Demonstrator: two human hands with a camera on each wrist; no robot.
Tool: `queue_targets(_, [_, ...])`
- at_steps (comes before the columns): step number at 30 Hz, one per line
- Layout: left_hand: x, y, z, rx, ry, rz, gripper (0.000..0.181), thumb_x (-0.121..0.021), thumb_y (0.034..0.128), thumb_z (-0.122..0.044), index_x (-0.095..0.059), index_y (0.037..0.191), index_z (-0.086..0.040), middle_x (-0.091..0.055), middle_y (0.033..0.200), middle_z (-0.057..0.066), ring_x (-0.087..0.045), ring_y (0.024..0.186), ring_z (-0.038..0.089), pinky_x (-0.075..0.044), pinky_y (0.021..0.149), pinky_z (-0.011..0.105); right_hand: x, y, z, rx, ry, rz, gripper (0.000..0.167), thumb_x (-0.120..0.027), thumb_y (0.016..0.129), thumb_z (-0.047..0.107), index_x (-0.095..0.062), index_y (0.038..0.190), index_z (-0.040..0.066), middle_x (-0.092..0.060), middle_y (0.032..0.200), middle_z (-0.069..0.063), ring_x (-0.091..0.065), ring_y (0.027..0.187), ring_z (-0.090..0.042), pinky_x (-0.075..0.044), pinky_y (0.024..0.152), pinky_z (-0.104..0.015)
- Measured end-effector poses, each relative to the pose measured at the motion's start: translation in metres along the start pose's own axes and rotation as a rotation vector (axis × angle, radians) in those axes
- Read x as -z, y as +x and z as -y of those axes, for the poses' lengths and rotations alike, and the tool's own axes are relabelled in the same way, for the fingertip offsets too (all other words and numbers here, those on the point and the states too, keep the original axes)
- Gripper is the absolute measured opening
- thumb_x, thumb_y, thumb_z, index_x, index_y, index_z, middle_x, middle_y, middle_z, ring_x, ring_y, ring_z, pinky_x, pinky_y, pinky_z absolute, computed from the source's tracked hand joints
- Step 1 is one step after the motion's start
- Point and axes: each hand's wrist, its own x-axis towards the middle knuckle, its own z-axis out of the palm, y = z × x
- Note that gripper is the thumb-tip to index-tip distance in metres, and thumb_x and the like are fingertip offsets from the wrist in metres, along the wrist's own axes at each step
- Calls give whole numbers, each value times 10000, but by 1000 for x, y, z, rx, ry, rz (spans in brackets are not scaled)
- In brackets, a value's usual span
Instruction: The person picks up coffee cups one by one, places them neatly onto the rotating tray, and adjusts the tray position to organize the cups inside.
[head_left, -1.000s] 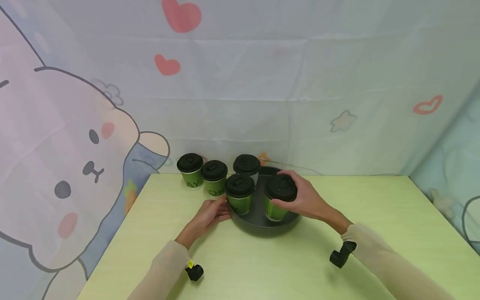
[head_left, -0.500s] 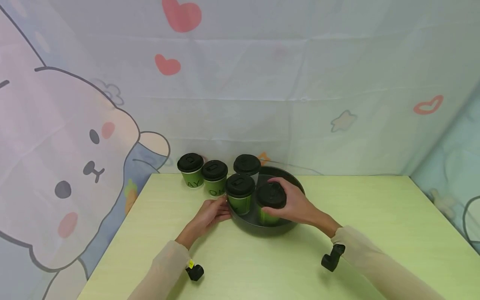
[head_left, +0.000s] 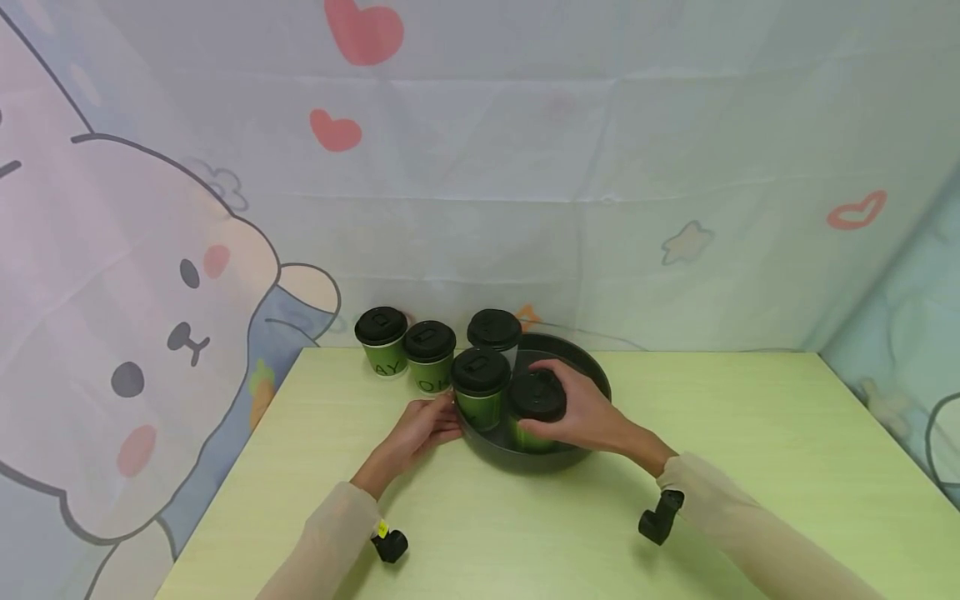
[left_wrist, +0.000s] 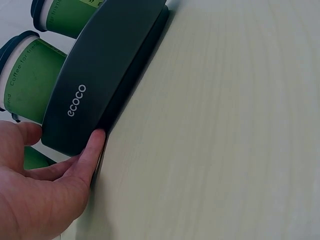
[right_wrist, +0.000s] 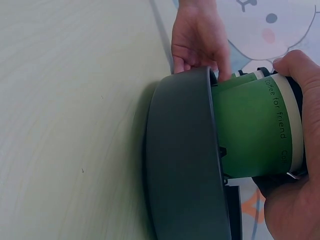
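A dark grey round tray [head_left: 581,354] marked "ecoco" [left_wrist: 76,101] lies on the table. At its left edge, my left hand [head_left: 418,429] holds the wall, thumb by the rim and fingers low on the outside. My right hand [head_left: 592,412] grips a green paper coffee cup [right_wrist: 252,130] around its black lid [head_left: 537,396]. The cup's bottom is below the rim, hidden by the tray's wall in the right wrist view. Left of it, another lidded green cup [head_left: 480,408] stands upright in the tray. Behind that is a cup with a paler side [head_left: 493,329], its base hidden.
Two more lidded green cups, one at far left [head_left: 385,358] and one nearer [head_left: 430,375], stand on the table left of the tray. A printed cloth [head_left: 465,250] hangs behind the pale table [head_left: 750,433]. A cable [head_left: 930,437] hangs at the right.
My right hand has moved left and slightly down with its cup, bringing it beside the front-left cup inside the tray. My left hand and the other cups have stayed put.
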Motion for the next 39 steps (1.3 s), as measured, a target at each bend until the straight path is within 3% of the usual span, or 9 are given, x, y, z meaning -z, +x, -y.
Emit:
queue_targets(27, [2,2,-2,-5,2,-1,517,-465,1121,-273,-536,1322,197,-650,1076,164,-677,946,171,-586,955,340,-4,1,0,44,4,-14,871,-867,804,492,-464,1504,168,-557,1454,-28,-547,1307,-218,-478,1069,-493])
queue_targets(30, [1,2,-1,1,-8,-5,508,-467,1120,-261,-531,1316,203,-653,1056,152,-674,928,165,-591,944,336,3,0,-3,73,83,-19,838,-817,893,414,-387,1564,157,-509,1501,-51,-501,1371,-242,-439,1132,-482])
queue_targets(32, [0,1,0,3,-12,-3,501,-467,1118,-251,-528,1313,206,-656,1050,147,-674,921,163,-592,942,339,11,-1,-9,80,149,-69,740,-743,975,333,-367,1576,120,-494,1504,-89,-481,1391,-290,-411,1161,-484])
queue_targets(35, [-1,0,0,5,-12,-3,494,-465,1117,-243,-526,1312,206,-660,1055,149,-676,922,164,-591,945,345,26,0,-21,27,177,-212,516,-597,1072,264,-445,1511,40,-535,1435,-173,-525,1336,-357,-438,1134,-515])
queue_targets(37, [-1,0,0,4,-14,-7,491,-468,1116,-244,-531,1308,204,-661,1058,154,-677,923,167,-591,945,348,36,1,-33,-80,126,-292,469,-515,1106,321,-500,1453,5,-564,1382,-206,-552,1287,-382,-463,1099,-537])
queue_targets(39, [-1,0,0,2,-14,-11,493,-471,1115,-247,-534,1306,202,-660,1060,156,-677,924,168,-592,945,348,45,-1,-46,-231,73,-303,529,-442,1120,409,-518,1418,-21,-567,1355,-232,-561,1252,-394,-480,1061,-556])
